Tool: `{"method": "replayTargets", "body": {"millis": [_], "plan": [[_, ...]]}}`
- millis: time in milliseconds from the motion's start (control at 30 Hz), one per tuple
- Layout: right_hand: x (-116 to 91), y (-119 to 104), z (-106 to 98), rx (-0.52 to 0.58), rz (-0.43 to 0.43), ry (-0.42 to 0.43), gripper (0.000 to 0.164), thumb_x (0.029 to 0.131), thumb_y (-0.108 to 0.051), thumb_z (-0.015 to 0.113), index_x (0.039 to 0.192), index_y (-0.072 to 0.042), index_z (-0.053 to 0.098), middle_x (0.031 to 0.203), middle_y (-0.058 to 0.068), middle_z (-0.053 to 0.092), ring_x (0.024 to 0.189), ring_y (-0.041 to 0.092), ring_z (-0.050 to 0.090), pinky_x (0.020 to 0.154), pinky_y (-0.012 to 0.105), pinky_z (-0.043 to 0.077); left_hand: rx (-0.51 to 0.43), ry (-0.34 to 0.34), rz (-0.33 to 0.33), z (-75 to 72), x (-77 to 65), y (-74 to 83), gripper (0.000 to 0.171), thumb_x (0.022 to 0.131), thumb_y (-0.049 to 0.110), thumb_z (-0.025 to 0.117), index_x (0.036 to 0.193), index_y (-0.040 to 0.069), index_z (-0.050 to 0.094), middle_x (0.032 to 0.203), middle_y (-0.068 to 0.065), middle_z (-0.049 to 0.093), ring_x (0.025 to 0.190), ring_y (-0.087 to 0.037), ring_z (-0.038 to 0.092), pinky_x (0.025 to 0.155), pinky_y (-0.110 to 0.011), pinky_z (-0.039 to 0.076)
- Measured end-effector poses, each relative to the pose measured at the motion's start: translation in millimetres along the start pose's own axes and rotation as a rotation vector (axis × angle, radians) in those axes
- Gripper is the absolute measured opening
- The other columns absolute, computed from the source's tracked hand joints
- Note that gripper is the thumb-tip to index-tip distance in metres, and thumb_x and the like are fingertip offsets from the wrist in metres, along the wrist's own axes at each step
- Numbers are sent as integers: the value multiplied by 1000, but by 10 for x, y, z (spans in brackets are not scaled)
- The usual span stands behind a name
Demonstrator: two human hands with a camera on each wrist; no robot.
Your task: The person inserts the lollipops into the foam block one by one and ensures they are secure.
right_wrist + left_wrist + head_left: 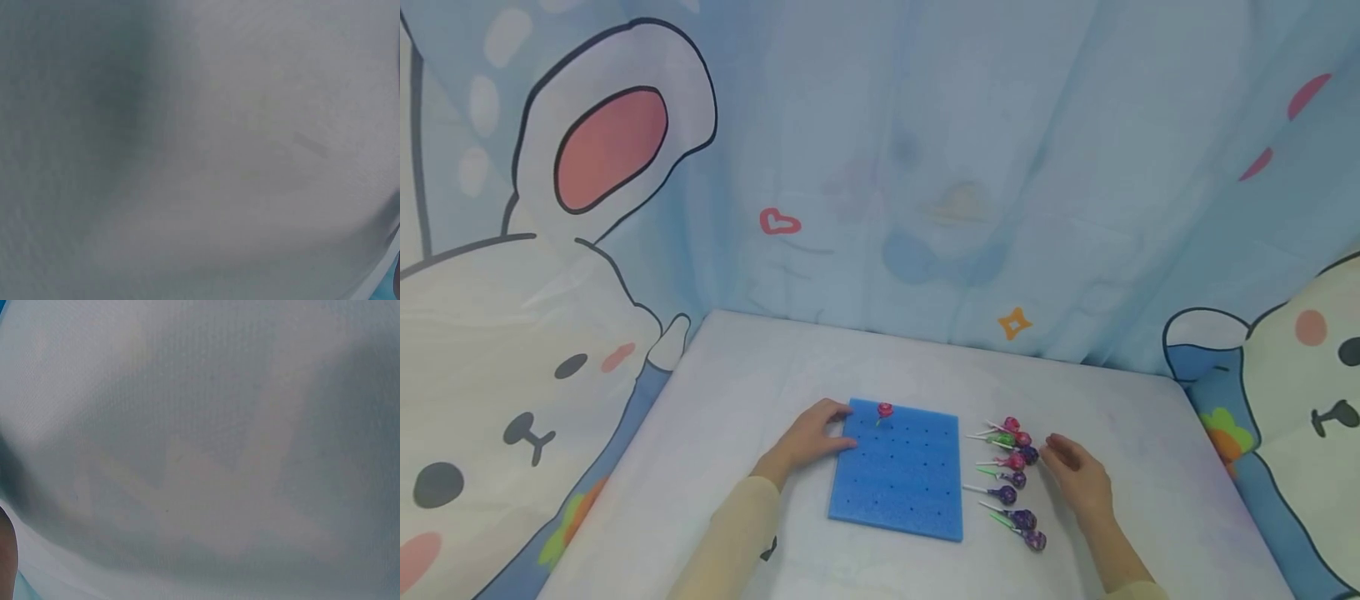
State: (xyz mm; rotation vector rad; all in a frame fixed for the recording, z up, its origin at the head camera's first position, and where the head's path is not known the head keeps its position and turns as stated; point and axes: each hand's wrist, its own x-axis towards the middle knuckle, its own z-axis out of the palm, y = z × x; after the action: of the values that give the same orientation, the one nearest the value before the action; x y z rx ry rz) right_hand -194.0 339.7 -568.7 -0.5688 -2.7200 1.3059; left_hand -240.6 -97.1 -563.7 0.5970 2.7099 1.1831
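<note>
In the head view, a blue foam board with rows of small holes lies on the table. One red lollipop stands in its top row, toward the left. My left hand rests at the board's left edge, thumb and fingers spread apart over the rim. Right of the board lie several loose lollipops: pink ones, a green one and purple ones, sticks pointing left. Beside their heads, my right hand hovers with loosely bent fingers and holds nothing.
A white cloth covers the table. Behind it hangs a light blue curtain with cartoon figures. A small dark object shows beside the left sleeve. Both wrist views are filled mostly by pale, shaded cloth.
</note>
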Motion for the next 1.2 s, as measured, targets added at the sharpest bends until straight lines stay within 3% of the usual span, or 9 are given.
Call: {"method": "replayTargets", "body": {"millis": [367, 867, 1033, 1200], "plan": [[48, 103, 101, -133, -49, -47, 51, 98, -32, 61, 140, -6, 50, 136, 21, 54, 126, 38, 50, 104, 54, 42, 15, -8, -16, 25, 11, -24, 58, 86, 38, 75, 134, 12, 55, 127, -4, 58, 121, -20, 54, 105, -38, 45], [50, 124, 150, -215, -122, -57, 52, 96, -33, 63, 138, -4, 52, 133, 24, 56, 123, 43, 51, 103, 58, 41, 18, -1, -2, 29, 16, -54, 58, 86, 39, 75, 133, 12, 56, 127, -4, 59, 121, -20, 54, 104, -39, 45], [58, 127, 163, -200, -114, -23, 50, 96, -34, 62, 136, -5, 54, 131, 23, 57, 123, 42, 51, 103, 57, 41, 17, -6, -6, 35, 18, -61, 58, 86, 39, 75, 134, 13, 56, 128, -3, 58, 122, -20, 53, 105, -39, 44], [50, 104, 131, -115, -90, -17, 54, 97, -43, 58, 138, -8, 53, 138, 20, 54, 129, 39, 46, 106, 56, 39, 18, -5, 3, 22, 19, -48, 58, 86, 39, 75, 134, 12, 56, 128, -4, 58, 122, -20, 54, 105, -39, 44]]}}
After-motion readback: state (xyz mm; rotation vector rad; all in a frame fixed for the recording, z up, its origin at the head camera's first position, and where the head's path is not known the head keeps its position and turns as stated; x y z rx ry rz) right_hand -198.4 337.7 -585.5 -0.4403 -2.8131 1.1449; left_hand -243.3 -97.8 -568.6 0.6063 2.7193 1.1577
